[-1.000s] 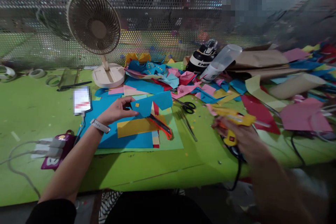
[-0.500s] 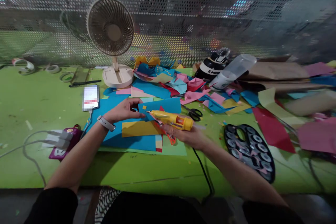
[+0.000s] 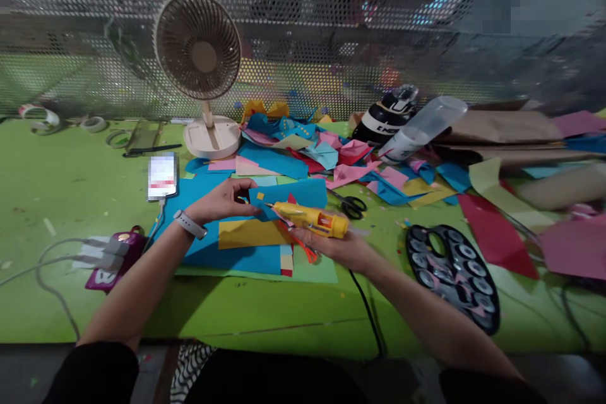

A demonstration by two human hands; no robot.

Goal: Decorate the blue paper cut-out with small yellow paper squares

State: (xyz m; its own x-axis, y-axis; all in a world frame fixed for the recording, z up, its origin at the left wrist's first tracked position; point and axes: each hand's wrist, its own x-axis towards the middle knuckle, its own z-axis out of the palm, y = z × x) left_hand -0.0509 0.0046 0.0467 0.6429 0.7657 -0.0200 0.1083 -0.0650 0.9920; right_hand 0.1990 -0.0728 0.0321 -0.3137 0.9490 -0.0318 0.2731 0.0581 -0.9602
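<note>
My left hand (image 3: pixel 220 199) pinches the left edge of a blue paper piece (image 3: pixel 298 192) and holds it a little above a stack of blue, yellow and green sheets (image 3: pixel 246 246). My right hand (image 3: pixel 338 245) grips a yellow glue gun (image 3: pixel 310 218), whose nozzle points left at the blue piece near my left fingers. The gun's black cord (image 3: pixel 364 306) runs down off the table's front edge. A red-handled cutter (image 3: pixel 303 246) lies partly hidden under the gun on the sheets.
A beige desk fan (image 3: pixel 201 69) stands at the back. A phone (image 3: pixel 162 177), a power strip (image 3: pixel 101 252), black scissors (image 3: pixel 350 204), a dark paint palette (image 3: pixel 452 271), a tipped bottle (image 3: pixel 421 126) and heaps of coloured paper scraps (image 3: pixel 331 154) lie on the green table (image 3: pixel 71 202). Tape rolls (image 3: pixel 40 117) sit far left.
One second ago my right hand held the glue gun out to the right. It has brought the gun left to the blue paper. My left hand has stayed on the paper.
</note>
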